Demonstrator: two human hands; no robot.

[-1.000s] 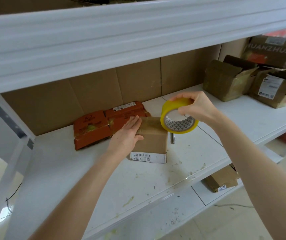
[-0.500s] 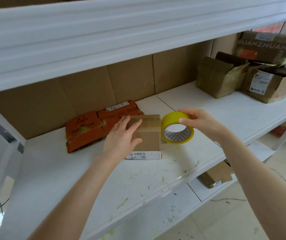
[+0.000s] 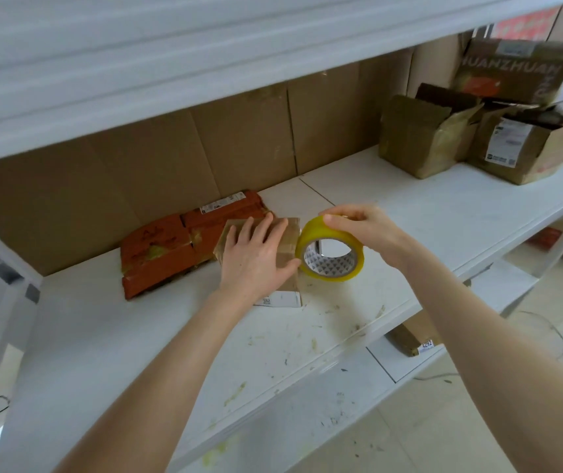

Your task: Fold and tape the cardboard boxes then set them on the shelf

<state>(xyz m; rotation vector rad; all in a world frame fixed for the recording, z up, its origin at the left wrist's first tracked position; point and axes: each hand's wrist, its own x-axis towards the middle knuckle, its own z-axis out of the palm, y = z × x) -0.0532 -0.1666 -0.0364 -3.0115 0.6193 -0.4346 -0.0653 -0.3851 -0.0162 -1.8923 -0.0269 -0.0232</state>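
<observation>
Legible markings: "UANZHUAN" on the far-right box [image 3: 508,71]; "4292" on a lower-shelf box [image 3: 413,334]. The small cardboard box [image 3: 288,247] lies on the white shelf [image 3: 426,206] with a barcode label at its near edge. Left hand [image 3: 252,256] presses flat on it, fingers straight. Right hand [image 3: 362,227] grips the yellow tape roll [image 3: 329,249], which touches the box's right side.

On the large brown box [image 3: 512,68] at the far right of the shelf stand big pale letters that read "HUANZHUAN", and the letters running down its right edge are too blurred to read. A white sticker [image 3: 426,345] on the lower-shelf box [image 3: 409,332] carries the number "4292". The white labels on the flat orange box [image 3: 157,254], on the small cardboard box [image 3: 286,240] just beside the yellow tape roll [image 3: 336,275], and on the open box [image 3: 525,158] at the right show codes and fine print too small to read.
</observation>
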